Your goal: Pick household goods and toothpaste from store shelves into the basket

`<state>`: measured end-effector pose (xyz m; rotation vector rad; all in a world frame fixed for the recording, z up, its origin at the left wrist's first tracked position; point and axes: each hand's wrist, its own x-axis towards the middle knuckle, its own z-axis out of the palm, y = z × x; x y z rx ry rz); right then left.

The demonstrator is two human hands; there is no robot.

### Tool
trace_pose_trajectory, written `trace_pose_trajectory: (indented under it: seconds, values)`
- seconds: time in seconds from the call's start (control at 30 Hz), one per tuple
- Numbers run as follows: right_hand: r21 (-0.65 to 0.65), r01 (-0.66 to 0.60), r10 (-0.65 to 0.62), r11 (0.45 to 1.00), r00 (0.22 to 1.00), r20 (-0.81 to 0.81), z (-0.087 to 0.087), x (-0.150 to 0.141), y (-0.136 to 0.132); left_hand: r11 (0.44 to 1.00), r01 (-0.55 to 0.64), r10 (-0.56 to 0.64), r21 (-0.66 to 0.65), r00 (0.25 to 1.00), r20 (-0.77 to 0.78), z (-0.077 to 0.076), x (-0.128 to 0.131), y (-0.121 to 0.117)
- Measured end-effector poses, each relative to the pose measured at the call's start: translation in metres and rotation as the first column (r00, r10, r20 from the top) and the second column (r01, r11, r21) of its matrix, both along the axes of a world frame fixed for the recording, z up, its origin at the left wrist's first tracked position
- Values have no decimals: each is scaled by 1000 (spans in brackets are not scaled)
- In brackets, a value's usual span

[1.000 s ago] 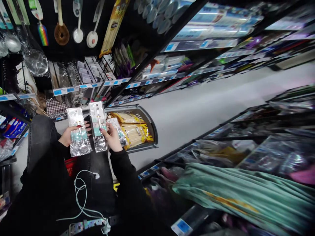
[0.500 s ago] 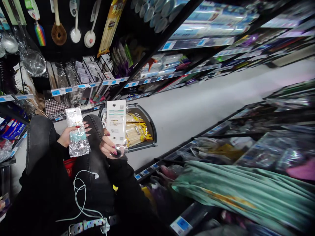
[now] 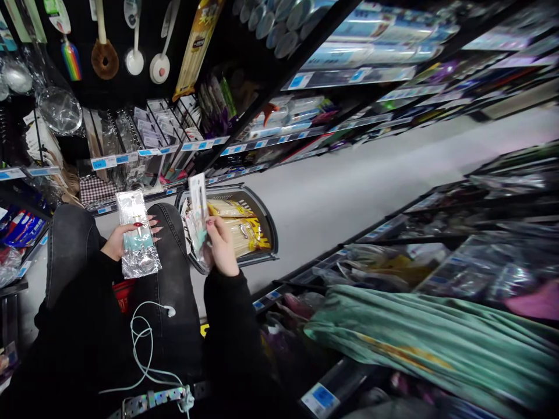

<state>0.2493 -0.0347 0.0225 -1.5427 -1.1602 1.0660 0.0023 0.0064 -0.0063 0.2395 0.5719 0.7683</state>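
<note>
My left hand (image 3: pixel 117 240) is closed on a clear plastic packet (image 3: pixel 142 256) with a printed white card, held upright over my lap. Its thumb, with a red nail, lies across the front and the fingertips show past the far edge. The metal-looking item inside is hard to make out. My right hand (image 3: pixel 223 247) pinches a second carded packet (image 3: pixel 198 201), white at the top with a teal part lower down. This one is turned at an angle, in front of a dark shopping basket (image 3: pixel 273 230). Yellow-labelled packs of chopsticks (image 3: pixel 244 233) lie in the basket.
Ahead, a shelf holds hanging ladles and brushes (image 3: pixel 105 61), with carded goods (image 3: pixel 151 128) in wire dividers below. A floor aisle (image 3: pixel 323 192) runs to the right. Close on the right are bagged goods and a green cloth-like item (image 3: pixel 419 326). Earphones (image 3: pixel 144 343) lie on my lap.
My right hand has turned its packet from the broad printed back to a slanted view and shifted slightly right, now gripping from the right side. My left hand and its packet have stayed still.
</note>
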Motion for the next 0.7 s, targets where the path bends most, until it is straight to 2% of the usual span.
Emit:
trace_pose_trajectory:
  seconds: [0.03,0.07,0.1,0.17,0.2,0.3,0.43,0.57,0.7]
  values:
    - [11,98,-98,995,965,243,-5,13,7,1000,0,0,-2,1000,-1,1,0,0]
    - [-7,177,-153,984,875,460,-13,26,13,1000,-2,2,-5,1000,-2,1,0,0]
    - [-61,238,-147,969,763,630,-22,39,18,1000,-8,8,-9,1000,-3,2,0,0]
    - [-229,316,-4,921,594,805,-44,58,24,999,-24,24,-23,1000,-9,3,1,-1]
    - [-298,335,68,894,555,829,-55,65,25,999,-31,31,-34,999,-12,4,1,-1]
    - [-393,337,169,856,536,827,-84,74,23,997,-43,42,-56,999,-19,6,2,-1]
    - [-444,319,241,837,514,823,-109,77,20,998,-37,35,-45,999,-28,5,2,-1]
    - [-439,319,252,840,487,836,-123,80,26,999,-32,31,-37,999,-32,1,3,0]
    - [-394,351,214,850,453,865,-127,80,27,1000,-18,17,-20,999,-32,0,3,0]
